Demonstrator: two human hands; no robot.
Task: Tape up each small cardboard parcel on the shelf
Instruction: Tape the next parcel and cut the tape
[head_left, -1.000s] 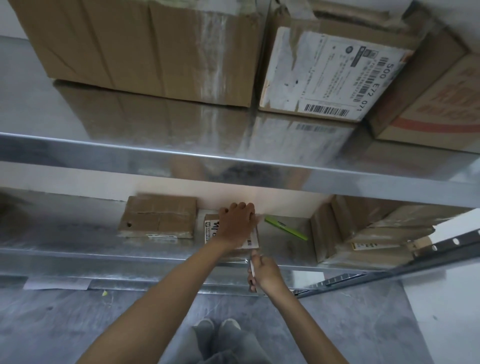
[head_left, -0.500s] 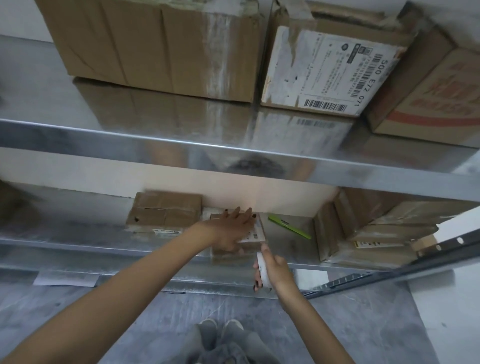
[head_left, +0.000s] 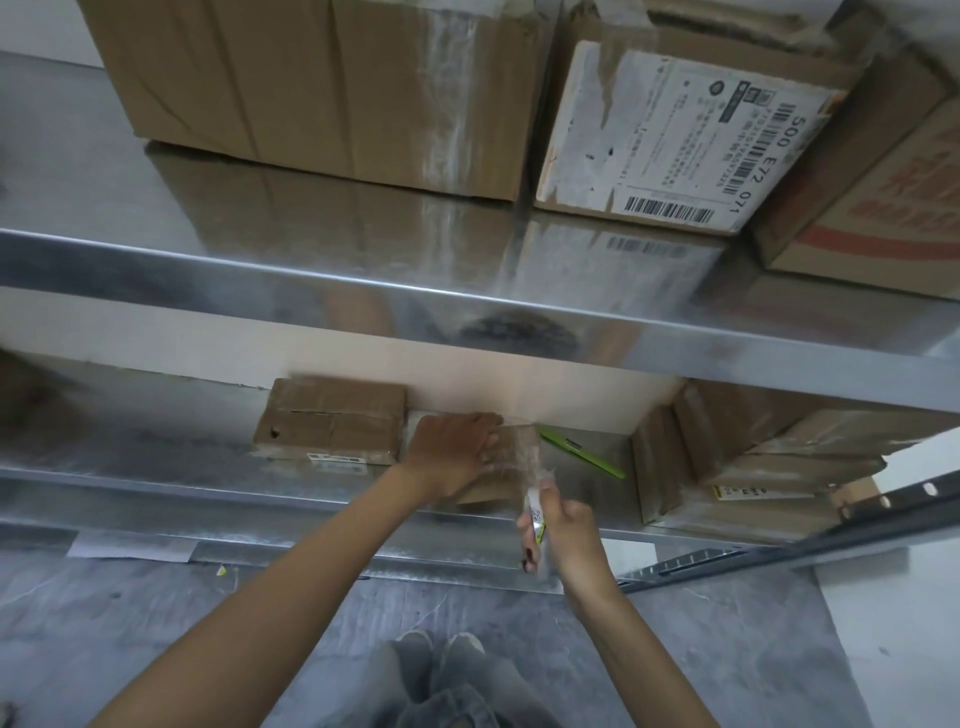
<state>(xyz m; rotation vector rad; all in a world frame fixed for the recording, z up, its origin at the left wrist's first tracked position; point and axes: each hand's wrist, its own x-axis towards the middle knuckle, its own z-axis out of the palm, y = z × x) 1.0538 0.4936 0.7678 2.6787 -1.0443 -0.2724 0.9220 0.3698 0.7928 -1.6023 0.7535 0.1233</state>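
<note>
Head view: left hand (head_left: 451, 451) lies flat on the small parcel (head_left: 491, 489), fingers straight, pressing it onto the lower shelf (head_left: 156, 460). Right hand (head_left: 569, 525) is just below and right of it, off the shelf's front edge, fingers curled round the tape roll (head_left: 536, 519). A clear tape strip (head_left: 525, 451) runs from the roll up over the parcel's right end, just beside the left fingertips. Second parcel (head_left: 332, 428) sits just left of the left hand; can't tell if the two parcels touch. Green tool (head_left: 584, 453) lies on the shelf right of the tape, clear of both hands, type unclear. Taped boxes (head_left: 727, 457) stand further right. Large cartons (head_left: 322, 88) sit on the upper shelf (head_left: 363, 291) above both hands.
</note>
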